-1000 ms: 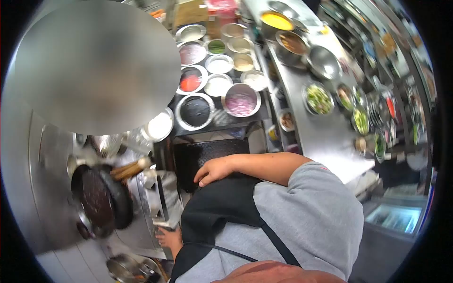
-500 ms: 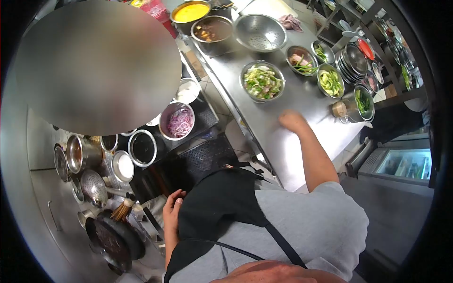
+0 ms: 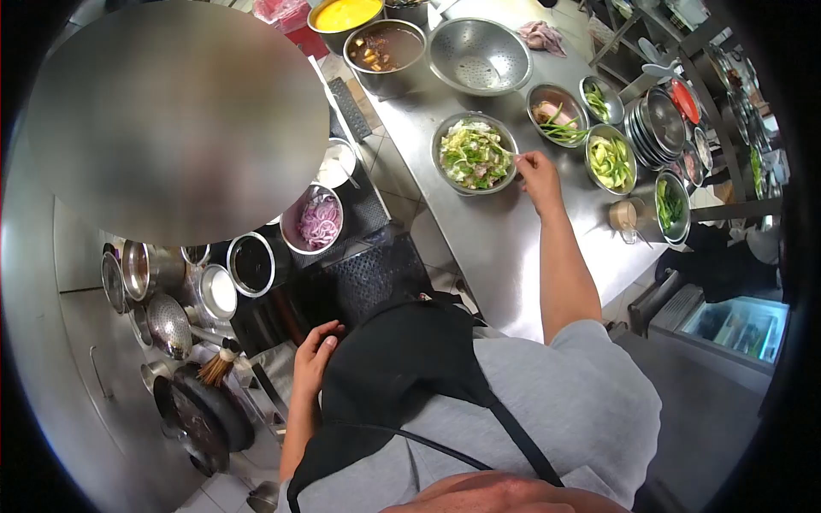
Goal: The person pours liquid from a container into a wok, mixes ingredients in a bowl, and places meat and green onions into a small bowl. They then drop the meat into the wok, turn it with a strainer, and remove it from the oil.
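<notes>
My right hand [image 3: 539, 181] is at the right rim of a metal bowl [image 3: 449, 181] on the steel counter. Its thumb and fingertips are pinched together beside a pale strip; whether they grip that strip or the rim, I cannot make out. Chopped pale and green vegetables [image 3: 473, 152], with some pinkish bits, heap up in this bowl. My left hand [image 3: 316, 352] hangs at the side of my black apron [image 3: 389, 359], thumb and fingers loosely apart, holding nothing that I can see.
Beyond the bowl stand a colander [image 3: 479, 58], a pot of brown liquid [image 3: 386, 61] and a pot of yellow liquid [image 3: 346, 13]. Several vegetable bowls [image 3: 611, 162] and stacked metal dishes [image 3: 654, 122] line the right. Sliced red onions [image 3: 320, 222] and hanging pans [image 3: 201, 410] are at left.
My right hand has come up from the counter, where it rested closed, to the bowl's right rim, fingertips now pinched. My left hand stays by the apron. The view has shifted slightly.
</notes>
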Demonstrator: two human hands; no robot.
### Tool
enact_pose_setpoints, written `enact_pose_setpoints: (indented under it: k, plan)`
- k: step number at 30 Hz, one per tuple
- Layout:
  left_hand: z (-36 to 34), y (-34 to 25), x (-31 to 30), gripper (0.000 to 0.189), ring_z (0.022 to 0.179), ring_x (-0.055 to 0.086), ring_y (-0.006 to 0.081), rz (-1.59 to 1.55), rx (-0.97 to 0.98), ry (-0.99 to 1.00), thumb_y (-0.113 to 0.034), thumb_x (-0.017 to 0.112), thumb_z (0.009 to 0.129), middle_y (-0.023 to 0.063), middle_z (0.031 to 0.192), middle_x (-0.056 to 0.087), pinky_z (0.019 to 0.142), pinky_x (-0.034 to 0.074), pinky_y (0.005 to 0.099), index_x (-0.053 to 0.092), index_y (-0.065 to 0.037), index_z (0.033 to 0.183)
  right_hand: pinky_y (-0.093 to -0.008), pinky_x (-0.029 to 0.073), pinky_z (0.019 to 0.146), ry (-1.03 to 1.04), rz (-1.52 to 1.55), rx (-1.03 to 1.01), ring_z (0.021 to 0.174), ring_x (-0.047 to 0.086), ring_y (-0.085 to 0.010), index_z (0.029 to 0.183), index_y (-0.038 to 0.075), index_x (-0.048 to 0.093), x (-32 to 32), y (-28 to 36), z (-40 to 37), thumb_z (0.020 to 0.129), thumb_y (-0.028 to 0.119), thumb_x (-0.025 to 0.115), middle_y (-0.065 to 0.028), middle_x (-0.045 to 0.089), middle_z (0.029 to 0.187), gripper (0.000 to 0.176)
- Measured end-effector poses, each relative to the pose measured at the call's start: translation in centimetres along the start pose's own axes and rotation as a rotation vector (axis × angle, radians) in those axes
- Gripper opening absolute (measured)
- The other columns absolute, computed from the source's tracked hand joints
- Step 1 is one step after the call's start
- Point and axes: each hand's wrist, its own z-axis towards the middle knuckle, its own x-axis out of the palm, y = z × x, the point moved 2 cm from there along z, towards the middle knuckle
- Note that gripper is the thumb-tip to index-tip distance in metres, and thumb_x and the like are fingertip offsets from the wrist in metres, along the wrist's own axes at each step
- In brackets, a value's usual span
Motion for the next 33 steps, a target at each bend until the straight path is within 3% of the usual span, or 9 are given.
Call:
enact_pose_setpoints:
  k: [5, 7, 9, 11, 13, 21, 26, 31, 33]
  plan:
    - [1.2, -0.7, 0.4, 0.034, 0.101, 0.054, 0.0136, 0.121, 0.065, 0.011, -0.018, 0.055, 0.088, 0.0081, 0.110, 0.060, 0.086, 0.042, 0.0266, 0.054, -0.001, 0.117, -0.0311, 0.044, 0.049, -0.020, -0.428, 0.051, 0.055, 0.058, -0.0174, 0.078, -0.002, 0.059, 0.7, 1.5, -0.1, 0.077, 0.026, 0.063, -0.0101, 0.060, 0.064, 0.028]
    - [1.7, -0.9, -0.1, 0.033, 0.102, 0.055, 0.0149, 0.168, 0.120, -0.048, -0.017, 0.057, 0.087, 0.0086, 0.110, 0.061, 0.087, 0.043, 0.0273, 0.055, -0.001, 0.116, -0.0308, 0.045, 0.049, -0.081, -0.507, -0.209, 0.049, 0.057, -0.0197, 0.075, -0.002, 0.058, -0.1, -0.5, 1.6, 0.075, 0.023, 0.063, -0.0137, 0.060, 0.066, 0.025]
    - [1.8, -2.1, -0.2, 0.033, 0.102, 0.056, 0.0170, 0.241, 0.145, 0.002, -0.016, 0.058, 0.086, 0.0095, 0.109, 0.061, 0.088, 0.043, 0.0279, 0.055, 0.000, 0.114, -0.0357, 0.046, 0.054, -0.072, -0.413, -0.056, 0.054, 0.059, -0.0253, 0.074, -0.002, 0.058, 0.1, 2.5, 0.7, 0.075, 0.024, 0.061, -0.0168, 0.061, 0.067, 0.026]
    - [1.9, -2.4, -0.9, 0.033, 0.102, 0.057, 0.0175, 0.213, 0.175, -0.022, -0.016, 0.058, 0.086, 0.0100, 0.109, 0.061, 0.088, 0.043, 0.0281, 0.055, 0.000, 0.115, -0.0320, 0.045, 0.046, -0.107, -0.436, -0.110, 0.052, 0.055, -0.0186, 0.071, -0.002, 0.054, -0.2, 3.5, 0.8, 0.077, 0.022, 0.060, -0.0108, 0.058, 0.064, 0.025]
    - [1.9, -2.9, -1.5, 0.033, 0.102, 0.057, 0.0181, 0.188, 0.215, -0.011, -0.016, 0.058, 0.086, 0.0105, 0.108, 0.061, 0.088, 0.043, 0.0282, 0.055, 0.000, 0.115, -0.0334, 0.047, 0.054, -0.137, -0.728, -0.339, 0.060, 0.057, -0.0202, 0.070, -0.003, 0.054, -0.9, 3.4, 1.6, 0.078, 0.022, 0.058, -0.0123, 0.059, 0.067, 0.026]
    - [2.0, -5.6, -3.7, 0.023, 0.102, 0.054, 0.0151, -0.045, 0.369, 0.082, -0.013, 0.050, 0.090, 0.0095, 0.108, 0.060, 0.090, 0.041, 0.0289, 0.056, 0.002, 0.107, -0.0321, 0.039, 0.058, -0.142, -0.601, -0.266, 0.059, 0.046, -0.0180, 0.072, -0.002, 0.050, 0.6, 9.7, -4.6, 0.082, 0.022, 0.057, -0.0106, 0.052, 0.064, 0.027]
    - [4.2, -9.0, -3.0, 0.029, 0.098, 0.058, 0.0201, -0.190, 0.387, 0.194, -0.020, 0.044, 0.094, 0.0113, 0.105, 0.059, 0.081, 0.046, 0.0320, 0.052, 0.002, 0.110, -0.0224, 0.035, 0.052, 0.218, 0.037, -0.084, 0.059, 0.042, -0.0045, 0.076, 0.005, 0.055, 8.6, 13.9, -12.1, 0.082, 0.017, 0.057, 0.0029, 0.049, 0.066, 0.013]
    - [5.9, -7.8, -5.1, 0.029, 0.087, 0.059, 0.0137, -0.319, 0.272, 0.110, -0.021, 0.048, 0.093, 0.0077, 0.096, 0.060, 0.072, 0.048, 0.0259, 0.056, 0.003, 0.106, -0.0303, 0.038, 0.054, 0.508, -0.267, -0.189, 0.060, 0.044, -0.0126, 0.078, 0.000, 0.052, 17.8, 13.0, -17.3, 0.083, 0.021, 0.056, -0.0058, 0.050, 0.065, 0.022]
    - [5.3, -6.7, -7.5, 0.025, 0.083, 0.057, 0.0103, -0.028, 0.214, -0.191, -0.017, 0.048, 0.092, 0.0050, 0.091, 0.062, 0.071, 0.046, 0.0228, 0.058, 0.003, 0.104, -0.0298, 0.042, 0.060, 0.663, -0.241, -0.259, 0.064, 0.050, -0.0150, 0.084, -0.001, 0.054, 20.3, 13.3, -18.7, 0.084, 0.022, 0.055, -0.0101, 0.052, 0.067, 0.023]
